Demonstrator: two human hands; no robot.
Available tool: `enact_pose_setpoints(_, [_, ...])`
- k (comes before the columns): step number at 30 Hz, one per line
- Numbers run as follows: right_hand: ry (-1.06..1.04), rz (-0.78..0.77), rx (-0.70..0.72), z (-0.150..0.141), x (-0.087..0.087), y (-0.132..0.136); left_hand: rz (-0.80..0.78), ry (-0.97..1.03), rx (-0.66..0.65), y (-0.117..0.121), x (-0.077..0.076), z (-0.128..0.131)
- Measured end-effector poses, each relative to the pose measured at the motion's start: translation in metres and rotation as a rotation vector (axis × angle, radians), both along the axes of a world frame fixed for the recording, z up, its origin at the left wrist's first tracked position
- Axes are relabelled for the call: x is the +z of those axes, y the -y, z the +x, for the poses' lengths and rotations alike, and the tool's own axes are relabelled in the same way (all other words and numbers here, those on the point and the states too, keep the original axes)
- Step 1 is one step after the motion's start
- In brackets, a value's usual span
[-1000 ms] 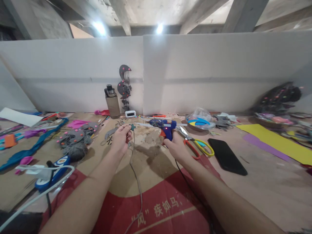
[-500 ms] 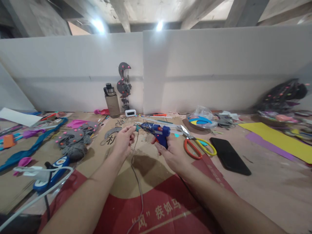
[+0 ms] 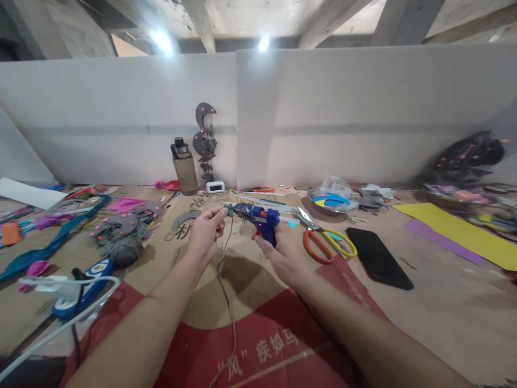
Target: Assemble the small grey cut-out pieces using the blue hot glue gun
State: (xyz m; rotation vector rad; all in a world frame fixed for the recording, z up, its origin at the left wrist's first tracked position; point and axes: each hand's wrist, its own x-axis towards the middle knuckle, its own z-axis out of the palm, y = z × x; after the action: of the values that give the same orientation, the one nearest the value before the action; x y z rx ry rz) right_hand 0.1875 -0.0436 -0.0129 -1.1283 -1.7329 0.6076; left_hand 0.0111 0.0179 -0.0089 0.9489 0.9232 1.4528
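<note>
Left hand (image 3: 207, 231), nearly closed, with thumb and forefinger pinching a small dark-green piece (image 3: 229, 209) above a brown-and-red printed cardboard sheet (image 3: 202, 320); the other fingers are curled toward the palm. A thin grey cord (image 3: 226, 291) runs downward from beside the piece and across the sheet. Right hand (image 3: 283, 256), closed around the handle of a blue plastic glue gun (image 3: 252, 214), which is held above the sheet with its stained nozzle pointing left at the green piece; whether the tip touches the piece or lies just beside it cannot be told. A translucent rod (image 3: 288, 219) projects from the rear of the gun. To the right of the gun, scissors with metal blades and one red and one yellow handle loop (image 3: 343, 248) lie open, and beside them a black rectangular phone (image 3: 378, 257) lies flat. Beyond the hands, near the white upright panel (image 3: 323, 108), stand a grey-brown translucent bottle (image 3: 186, 175) with a dark cap and a small white digital clock (image 3: 215, 187); a dark-grey ornament with pink beads (image 3: 205, 141) is upright against the panel. To the left of the left hand lie dark-grey pieces dotted with pink beads (image 3: 121, 229) and a blue-and-white power strip (image 3: 99, 271).
</note>
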Motion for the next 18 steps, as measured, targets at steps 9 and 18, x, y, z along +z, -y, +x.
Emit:
enact_pose_setpoints(9, [-0.007, 0.027, -0.026, -0.0003, -0.0007, -0.0005, 0.011, -0.015, 0.037, -0.0035, -0.0033, -0.0004])
enact_pose_setpoints(18, [0.013, 0.037, -0.018, -0.0014, -0.004, -0.0004, 0.034, -0.021, 0.035, -0.0013, -0.0027, 0.0])
